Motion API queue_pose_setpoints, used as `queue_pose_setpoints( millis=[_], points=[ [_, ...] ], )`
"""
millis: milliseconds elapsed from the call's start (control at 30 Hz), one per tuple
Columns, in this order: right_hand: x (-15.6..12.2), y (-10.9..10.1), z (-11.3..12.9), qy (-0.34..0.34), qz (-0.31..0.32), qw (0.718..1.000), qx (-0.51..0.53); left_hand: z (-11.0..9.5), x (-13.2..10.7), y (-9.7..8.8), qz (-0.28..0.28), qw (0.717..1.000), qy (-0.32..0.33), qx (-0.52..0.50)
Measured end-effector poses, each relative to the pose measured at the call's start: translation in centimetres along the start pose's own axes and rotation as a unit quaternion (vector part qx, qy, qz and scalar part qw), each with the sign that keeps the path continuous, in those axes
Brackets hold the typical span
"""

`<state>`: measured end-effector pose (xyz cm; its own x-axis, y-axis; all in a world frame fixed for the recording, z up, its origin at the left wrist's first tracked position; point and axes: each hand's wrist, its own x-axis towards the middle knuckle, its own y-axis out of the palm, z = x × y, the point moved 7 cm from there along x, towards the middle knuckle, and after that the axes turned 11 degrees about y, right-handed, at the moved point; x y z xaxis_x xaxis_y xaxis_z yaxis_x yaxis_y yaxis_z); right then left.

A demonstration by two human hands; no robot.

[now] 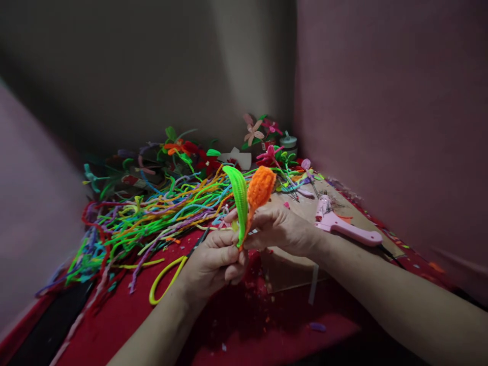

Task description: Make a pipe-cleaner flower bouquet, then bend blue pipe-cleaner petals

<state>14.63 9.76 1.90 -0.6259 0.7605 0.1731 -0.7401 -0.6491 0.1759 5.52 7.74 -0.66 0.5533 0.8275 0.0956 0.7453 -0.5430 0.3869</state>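
Above the table, my left hand (219,256) pinches the lower end of a pipe-cleaner flower. Its orange bud (261,186) stands upright, with a long green leaf (238,195) curving beside it on the left. My right hand (282,229) is closed with its fingertips at the orange stem, just under the bud. The fingers partly hide the stem and where the leaf meets it. Scissors with yellow handles (153,292) lie on the red cloth, partly behind my left hand.
A large heap of coloured pipe cleaners (152,218) spreads over the left and back. A pink glue gun (348,229) rests on a cardboard sheet (295,274) at right. Finished flowers (253,133) and a lidded jar (288,142) stand by the wall.
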Motion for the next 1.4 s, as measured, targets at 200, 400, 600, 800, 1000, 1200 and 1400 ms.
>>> queue_pose_setpoints(
  millis=[200, 400, 600, 800, 1000, 1200, 1400],
  points=[
    [0.0, 0.3, -0.4, 0.009, -0.002, 0.999, 0.031, -0.1, 0.1, -0.6, 0.009, 0.998, -0.019, 0.053],
    [0.3, -1.7, -0.7, -0.005, -0.143, 0.987, 0.070, -3.0, 0.0, -1.7, -0.133, 0.914, 0.120, 0.363],
    [0.4, -1.6, -0.8, 0.019, -0.173, 0.983, 0.053, -4.1, -0.8, -0.7, -0.157, 0.760, 0.244, 0.582],
    [0.2, -1.4, -0.4, 0.015, -0.171, 0.984, 0.049, -3.6, -0.6, -1.4, -0.192, 0.866, 0.173, 0.428],
    [0.5, -1.5, -1.1, 0.033, -0.119, 0.989, 0.085, -1.5, 0.0, -1.4, -0.183, 0.967, 0.081, 0.157],
    [0.7, -0.9, -1.1, 0.019, -0.066, 0.991, 0.115, 0.5, 0.3, -0.9, -0.097, 0.995, 0.007, 0.003],
    [0.7, -1.8, -1.9, 0.013, -0.163, 0.982, 0.098, -1.6, 0.1, -2.0, -0.183, 0.939, 0.084, 0.278]
  ],
)
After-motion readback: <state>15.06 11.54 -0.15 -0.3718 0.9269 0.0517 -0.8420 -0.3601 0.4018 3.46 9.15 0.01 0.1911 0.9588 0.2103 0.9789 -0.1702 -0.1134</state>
